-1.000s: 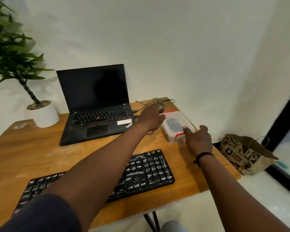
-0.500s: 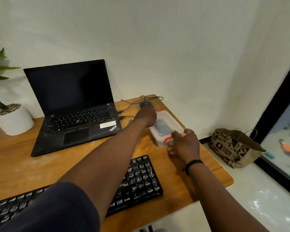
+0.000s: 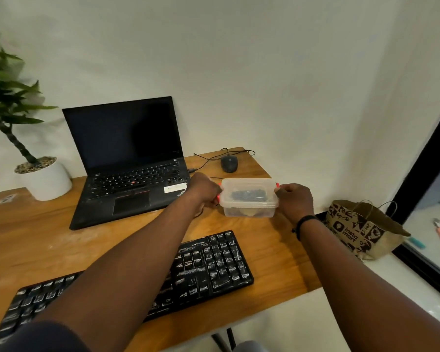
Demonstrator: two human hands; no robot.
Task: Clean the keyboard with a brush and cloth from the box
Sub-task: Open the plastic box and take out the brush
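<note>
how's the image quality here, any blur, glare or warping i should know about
Head view: soft and slightly smeared throughout, so the contents of the box read only as dark and pale blobs; wide-angle warping bows the desk edge and stretches the forearms; white streaks glint on the keyboard keys; the laptop screen is dark without reflection; lighting is dim and even, with a soft plant shadow on the wall.

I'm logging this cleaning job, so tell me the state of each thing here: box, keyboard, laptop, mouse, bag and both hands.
box: lid on, held at both ends
keyboard: dusty, untouched
laptop: open, screen dark
mouse: idle, corded
paper bag: standing open
left hand: gripping box
right hand: gripping box
</note>
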